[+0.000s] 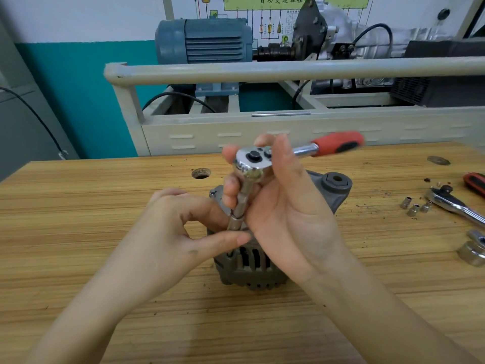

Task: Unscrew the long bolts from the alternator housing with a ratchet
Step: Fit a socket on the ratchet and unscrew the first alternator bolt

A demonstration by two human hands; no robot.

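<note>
Gripping the ratchet (pixel 252 160) at its head, the right hand (pixel 283 206) holds the socket extension upright while the left hand (pixel 178 227) pinches its lower end. Beneath them, the alternator (pixel 252 269) sits on the workbench (pixel 78 206); this bolt looks engaged, though I cannot tell how many remain.

Wall chart (pixel 296 2) heading: black Chinese characters are showing on a yellow-green band, cut off by the top edge, reading roughly "自动变速器控", the rest hidden.
Chart's small table: figures are appearing too small to read.
Tools, alternator: no lettering is showing.

wooden bench (pixel 105 206) | alternator (pixel 249 269) | spare ratchet (pixel 456 203) | three sockets (pixel 414 209)
</note>
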